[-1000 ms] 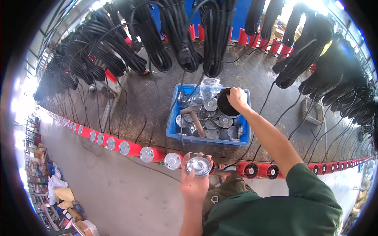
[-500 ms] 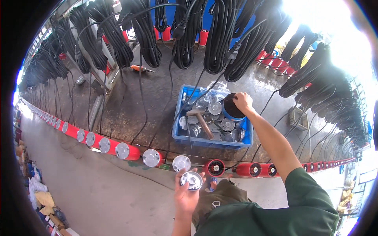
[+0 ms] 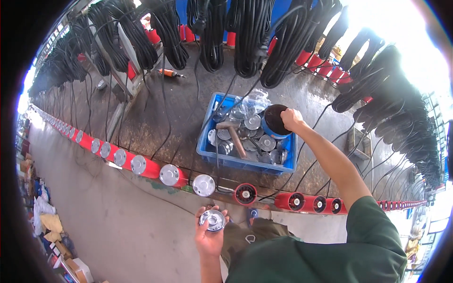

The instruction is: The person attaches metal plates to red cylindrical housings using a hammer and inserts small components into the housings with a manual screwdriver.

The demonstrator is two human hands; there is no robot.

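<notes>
Low in front of me, my left hand (image 3: 210, 233) grips a round silver metal cap (image 3: 212, 220) with raised rings, fingers wrapped about its edge. My right hand (image 3: 292, 120) reaches across to a round blue tub (image 3: 273, 123) with a dark inside. Its fingers are curled at the tub's right side; the fingertips are partly hidden, and what they hold, if anything, I cannot make out. The tub stands in a blue plastic crate (image 3: 245, 166) among loose metal caps (image 3: 267, 143) and clear plastic bags (image 3: 255, 101). A hammer (image 3: 237, 141) with a wooden handle lies across the caps.
Red motor housings (image 3: 288, 200) line the bench's front edge, the left ones capped, several right ones open-ended. Black cable coils (image 3: 252, 42) hang overhead, their leads crossing the bench (image 3: 188, 108). An orange-handled tool (image 3: 170, 73) lies behind; a wooden box (image 3: 359, 144) stands at right.
The whole view has shifted, so bench and crate appear farther left. My left hand still grips the cap, now a little lower and farther left. My right hand stays at the tub.
</notes>
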